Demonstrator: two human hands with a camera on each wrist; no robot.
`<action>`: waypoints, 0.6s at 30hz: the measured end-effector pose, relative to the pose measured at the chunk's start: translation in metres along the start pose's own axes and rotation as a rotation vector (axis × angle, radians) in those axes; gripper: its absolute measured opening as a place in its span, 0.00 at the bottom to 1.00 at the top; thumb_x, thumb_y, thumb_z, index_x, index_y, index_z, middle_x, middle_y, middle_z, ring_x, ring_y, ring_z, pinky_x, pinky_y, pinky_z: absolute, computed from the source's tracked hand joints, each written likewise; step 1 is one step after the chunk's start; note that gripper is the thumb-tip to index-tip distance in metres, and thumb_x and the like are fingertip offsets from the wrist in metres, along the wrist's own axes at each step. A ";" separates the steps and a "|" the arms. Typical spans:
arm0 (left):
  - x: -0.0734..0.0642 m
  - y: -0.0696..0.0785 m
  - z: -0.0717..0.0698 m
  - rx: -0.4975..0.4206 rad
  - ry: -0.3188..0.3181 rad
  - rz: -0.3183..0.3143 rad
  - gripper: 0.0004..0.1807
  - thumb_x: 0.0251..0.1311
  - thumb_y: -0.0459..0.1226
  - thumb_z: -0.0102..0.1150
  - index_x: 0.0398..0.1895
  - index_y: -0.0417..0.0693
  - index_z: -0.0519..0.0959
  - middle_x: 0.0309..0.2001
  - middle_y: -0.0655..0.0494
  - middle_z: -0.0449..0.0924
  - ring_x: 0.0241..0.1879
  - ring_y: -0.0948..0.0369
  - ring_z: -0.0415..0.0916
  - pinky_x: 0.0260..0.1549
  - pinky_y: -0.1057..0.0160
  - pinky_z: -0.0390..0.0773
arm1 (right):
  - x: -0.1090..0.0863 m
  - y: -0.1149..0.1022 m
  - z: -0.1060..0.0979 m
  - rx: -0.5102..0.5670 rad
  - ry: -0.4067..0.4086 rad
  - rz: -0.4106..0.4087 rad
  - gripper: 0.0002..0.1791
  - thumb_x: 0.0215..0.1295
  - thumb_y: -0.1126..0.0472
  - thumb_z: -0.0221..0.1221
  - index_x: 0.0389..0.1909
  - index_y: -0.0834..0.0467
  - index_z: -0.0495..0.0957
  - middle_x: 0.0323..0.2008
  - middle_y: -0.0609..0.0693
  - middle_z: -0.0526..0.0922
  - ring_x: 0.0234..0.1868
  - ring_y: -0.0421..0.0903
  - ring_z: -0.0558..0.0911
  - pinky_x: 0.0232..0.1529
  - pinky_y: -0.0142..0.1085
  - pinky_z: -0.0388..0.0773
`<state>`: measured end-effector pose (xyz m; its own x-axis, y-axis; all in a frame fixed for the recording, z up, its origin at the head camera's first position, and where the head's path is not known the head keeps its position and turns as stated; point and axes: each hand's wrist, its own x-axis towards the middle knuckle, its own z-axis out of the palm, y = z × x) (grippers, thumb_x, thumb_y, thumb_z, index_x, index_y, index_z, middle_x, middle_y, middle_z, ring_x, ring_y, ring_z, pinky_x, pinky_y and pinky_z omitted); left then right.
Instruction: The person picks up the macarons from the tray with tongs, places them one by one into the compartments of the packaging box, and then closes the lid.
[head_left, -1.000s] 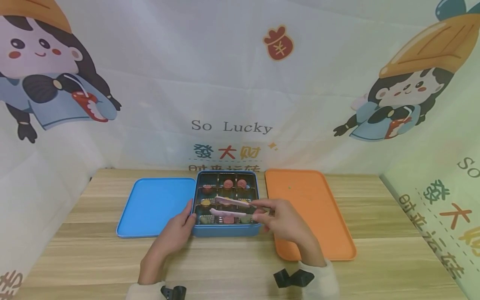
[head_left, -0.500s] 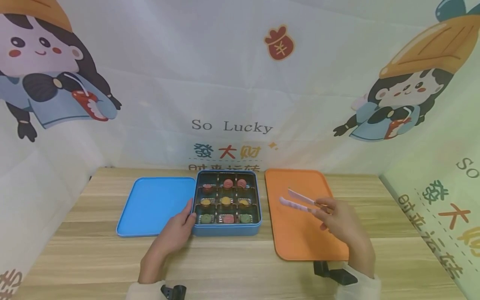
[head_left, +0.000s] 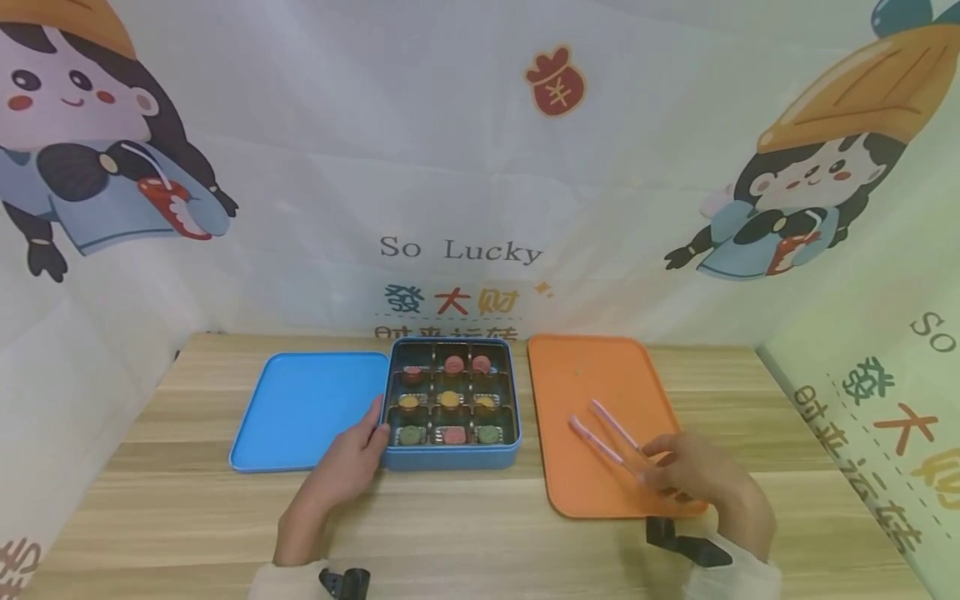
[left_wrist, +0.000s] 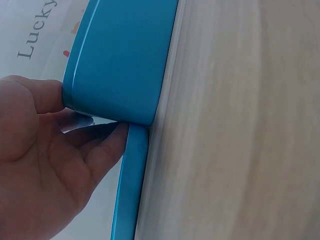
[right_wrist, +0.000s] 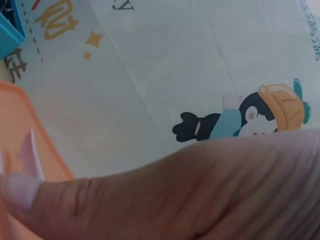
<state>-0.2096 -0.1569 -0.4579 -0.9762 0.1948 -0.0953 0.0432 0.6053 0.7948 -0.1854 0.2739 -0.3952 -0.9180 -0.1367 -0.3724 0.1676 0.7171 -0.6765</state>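
A blue square box (head_left: 452, 457) with a dark divided insert holds small pink, yellow and green moulded pieces, such as a yellow piece (head_left: 449, 399). My left hand (head_left: 347, 467) holds the box at its left side near the front corner; in the left wrist view the thumb lies by the rim and fingers sit lower, beside the blue lid (left_wrist: 131, 185). Over the orange tray (head_left: 558, 487), my right hand (head_left: 693, 473) pinches the rear end of pale pink tongs (head_left: 596, 440), their arms spread and pointing away. Nothing shows between the tongs' tips. In the right wrist view the thumb covers much of them.
The flat blue lid (head_left: 307, 408) lies left of the box on the wooden table (head_left: 450, 533). Tiny specks dot the orange tray. A printed white cloth (head_left: 337, 167) hangs behind and at both sides.
My right hand has carried the tongs from above the box rightward to the orange tray, then lower and nearer to me. The left hand has stayed at the box.
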 end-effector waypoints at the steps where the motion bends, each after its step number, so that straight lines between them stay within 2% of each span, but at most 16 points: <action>1: 0.000 0.000 0.000 0.000 0.000 0.002 0.32 0.79 0.41 0.32 0.78 0.34 0.41 0.76 0.35 0.48 0.75 0.42 0.47 0.71 0.40 0.56 | 0.001 0.001 0.001 0.016 -0.023 0.002 0.26 0.61 0.66 0.66 0.57 0.74 0.72 0.40 0.62 0.86 0.33 0.48 0.84 0.32 0.42 0.82; 5: 0.000 0.001 -0.001 -0.001 0.000 0.004 0.32 0.79 0.41 0.32 0.78 0.34 0.42 0.76 0.36 0.47 0.75 0.42 0.46 0.72 0.41 0.55 | 0.004 0.003 0.004 0.030 -0.063 0.002 0.23 0.61 0.65 0.66 0.55 0.72 0.75 0.45 0.61 0.84 0.39 0.48 0.84 0.39 0.45 0.83; 9: -0.001 0.001 -0.002 -0.005 -0.005 0.001 0.32 0.79 0.42 0.32 0.78 0.34 0.41 0.77 0.36 0.46 0.76 0.43 0.45 0.72 0.41 0.55 | 0.007 0.005 0.006 0.024 -0.074 -0.015 0.20 0.61 0.63 0.67 0.51 0.70 0.77 0.46 0.58 0.83 0.40 0.48 0.83 0.40 0.45 0.83; 12: 0.000 0.001 -0.002 -0.007 -0.006 0.005 0.32 0.79 0.41 0.32 0.78 0.34 0.41 0.77 0.37 0.46 0.76 0.43 0.45 0.72 0.41 0.55 | 0.008 0.005 0.006 0.031 -0.083 -0.035 0.21 0.62 0.61 0.66 0.51 0.70 0.77 0.48 0.60 0.82 0.40 0.48 0.82 0.39 0.45 0.83; 16: 0.000 0.001 -0.001 0.013 0.004 0.009 0.32 0.79 0.41 0.32 0.77 0.33 0.42 0.76 0.36 0.48 0.75 0.42 0.47 0.71 0.41 0.56 | 0.007 0.003 0.005 0.046 -0.072 -0.076 0.22 0.67 0.58 0.62 0.53 0.72 0.75 0.51 0.64 0.81 0.42 0.50 0.83 0.39 0.46 0.82; 18: -0.001 0.003 0.000 0.037 0.014 0.012 0.32 0.79 0.40 0.32 0.77 0.32 0.43 0.75 0.35 0.49 0.74 0.42 0.49 0.71 0.41 0.58 | 0.007 0.000 0.006 0.039 -0.053 -0.126 0.24 0.70 0.57 0.60 0.55 0.73 0.74 0.49 0.65 0.82 0.41 0.50 0.83 0.38 0.44 0.82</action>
<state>-0.2083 -0.1557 -0.4554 -0.9784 0.1916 -0.0777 0.0624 0.6316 0.7728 -0.1895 0.2692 -0.4013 -0.9125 -0.2610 -0.3149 0.0666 0.6648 -0.7441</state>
